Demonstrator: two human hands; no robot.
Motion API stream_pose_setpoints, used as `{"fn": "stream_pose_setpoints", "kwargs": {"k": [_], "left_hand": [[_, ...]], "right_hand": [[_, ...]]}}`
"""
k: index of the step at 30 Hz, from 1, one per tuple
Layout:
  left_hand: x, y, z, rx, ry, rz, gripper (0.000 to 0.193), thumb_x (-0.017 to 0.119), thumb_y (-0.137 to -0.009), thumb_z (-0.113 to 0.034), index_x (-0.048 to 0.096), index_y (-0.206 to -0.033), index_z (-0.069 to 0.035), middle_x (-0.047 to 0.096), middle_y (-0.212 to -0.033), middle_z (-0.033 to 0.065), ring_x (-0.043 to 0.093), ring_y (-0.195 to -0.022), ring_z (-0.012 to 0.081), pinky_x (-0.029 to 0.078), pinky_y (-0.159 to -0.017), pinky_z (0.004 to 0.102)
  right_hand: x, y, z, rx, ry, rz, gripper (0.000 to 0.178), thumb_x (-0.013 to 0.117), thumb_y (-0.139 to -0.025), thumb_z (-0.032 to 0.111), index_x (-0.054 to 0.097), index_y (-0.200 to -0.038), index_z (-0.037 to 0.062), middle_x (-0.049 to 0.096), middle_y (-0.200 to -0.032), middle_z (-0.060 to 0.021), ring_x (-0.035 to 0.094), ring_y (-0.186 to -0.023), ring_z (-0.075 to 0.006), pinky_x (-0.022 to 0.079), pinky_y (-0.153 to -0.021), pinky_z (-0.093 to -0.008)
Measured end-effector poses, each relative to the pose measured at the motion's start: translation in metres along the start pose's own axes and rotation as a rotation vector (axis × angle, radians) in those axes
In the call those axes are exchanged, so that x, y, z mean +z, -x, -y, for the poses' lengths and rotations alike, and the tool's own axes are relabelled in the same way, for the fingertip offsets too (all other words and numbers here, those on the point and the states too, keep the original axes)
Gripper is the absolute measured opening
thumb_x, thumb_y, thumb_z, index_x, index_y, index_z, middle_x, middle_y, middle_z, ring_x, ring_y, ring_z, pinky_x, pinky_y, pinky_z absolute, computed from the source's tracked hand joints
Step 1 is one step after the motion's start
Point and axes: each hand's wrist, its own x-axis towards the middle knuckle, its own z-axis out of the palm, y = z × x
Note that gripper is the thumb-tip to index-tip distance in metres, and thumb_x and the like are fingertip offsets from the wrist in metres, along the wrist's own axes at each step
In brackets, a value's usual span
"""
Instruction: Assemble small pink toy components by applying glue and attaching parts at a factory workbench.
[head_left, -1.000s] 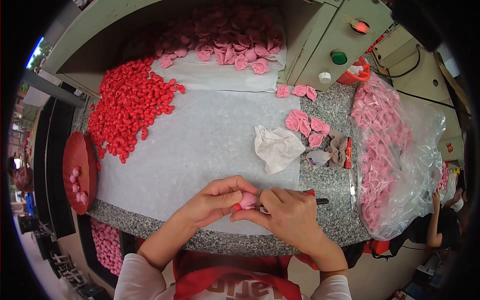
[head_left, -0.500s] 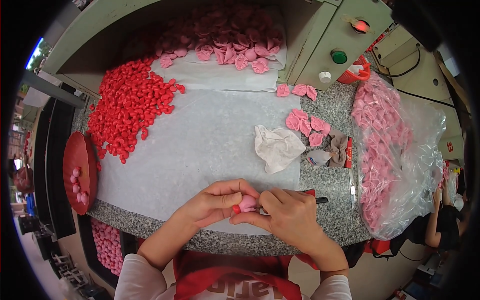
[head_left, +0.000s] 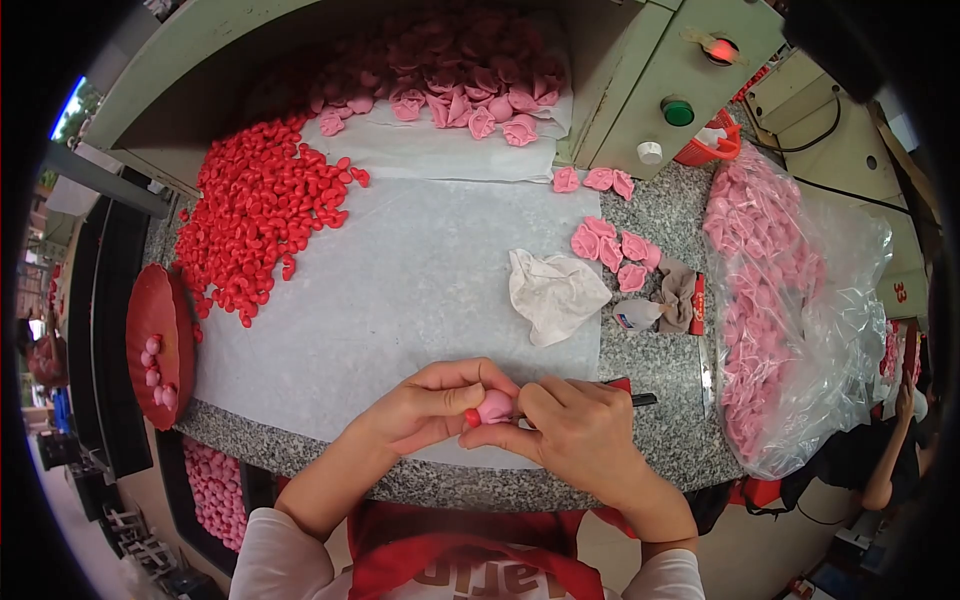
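Observation:
At the front of the worktop my left hand (head_left: 435,400) pinches a small rounded pink piece (head_left: 496,405) between thumb and fingers. A glossy red bit (head_left: 473,418) sits at that piece's left end. My right hand (head_left: 580,425) is closed against the right side, its thumb reaching under the pink piece. A thin dark tool shows at its fingertips, touching the piece; most of it is hidden. Beyond the knuckles a black rod end (head_left: 644,400) sticks out, and I cannot tell whether it belongs to that tool. White paper (head_left: 400,270) lies beneath.
Small red pieces (head_left: 260,210) are heaped at the left, pink flower-shaped pieces (head_left: 480,100) at the back. A red dish (head_left: 140,340) holds several pink balls. A white cloth (head_left: 555,295), a small bottle (head_left: 636,316) and a plastic bag (head_left: 765,300) of pink pieces are rightward.
Both my hands stay almost still, with the pink piece turned very slightly between them. At the far right, another person's arm has shifted.

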Motion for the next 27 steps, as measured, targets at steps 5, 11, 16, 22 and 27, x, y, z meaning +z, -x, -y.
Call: {"fn": "stream_pose_setpoints", "kwargs": {"k": [5,11,16,22,27], "left_hand": [[-0.0003,0.0006,0.0008,0.000,0.005,0.002,0.029,0.052,-0.089,-0.021,0.049,-0.104,0.004,0.053,-0.091,0.0067,0.053,-0.084,0.0131,0.042,-0.071,0.0252],[-0.0006,0.0002,0.0006,0.001,-0.006,-0.007,0.029,0.052,-0.089,-0.021,0.050,-0.104,0.004,0.054,-0.091,0.0067,0.053,-0.084,0.0131,0.043,-0.071,0.0250],[-0.0013,-0.0002,0.0004,0.003,0.000,0.007,0.029,0.052,-0.089,-0.020,0.050,-0.104,0.004,0.054,-0.091,0.0068,0.053,-0.084,0.0130,0.042,-0.071,0.0249],[-0.0024,-0.0003,0.0021,0.021,0.022,0.023,0.028,0.051,-0.089,-0.020,0.050,-0.104,0.004,0.054,-0.090,0.0066,0.053,-0.083,0.0127,0.043,-0.070,0.0242],[-0.0005,-0.0002,0.0004,0.008,0.004,-0.001,0.028,0.052,-0.089,-0.020,0.050,-0.104,0.004,0.054,-0.090,0.0068,0.053,-0.082,0.0128,0.043,-0.069,0.0241]], "right_hand": [[-0.0002,0.0009,0.0000,0.006,-0.021,-0.027,0.046,0.067,-0.066,0.054,0.052,-0.062,0.0106,0.045,-0.049,0.0012,0.051,-0.039,-0.0139,0.037,-0.035,-0.0260],[0.0008,0.0007,-0.0003,-0.006,-0.012,-0.021,0.046,0.066,-0.067,0.054,0.051,-0.061,0.0105,0.045,-0.048,0.0013,0.051,-0.039,-0.0136,0.037,-0.035,-0.0256],[0.0020,0.0019,-0.0008,-0.010,-0.001,-0.013,0.046,0.066,-0.067,0.054,0.051,-0.061,0.0106,0.045,-0.048,0.0014,0.050,-0.039,-0.0131,0.037,-0.035,-0.0252],[0.0019,0.0005,0.0000,0.001,-0.023,-0.035,0.046,0.066,-0.067,0.054,0.052,-0.062,0.0106,0.044,-0.048,0.0017,0.050,-0.039,-0.0129,0.037,-0.035,-0.0250],[0.0029,0.0021,-0.0008,-0.009,-0.014,-0.026,0.046,0.066,-0.067,0.054,0.052,-0.062,0.0104,0.045,-0.048,0.0015,0.050,-0.039,-0.0130,0.037,-0.035,-0.0251]]}}
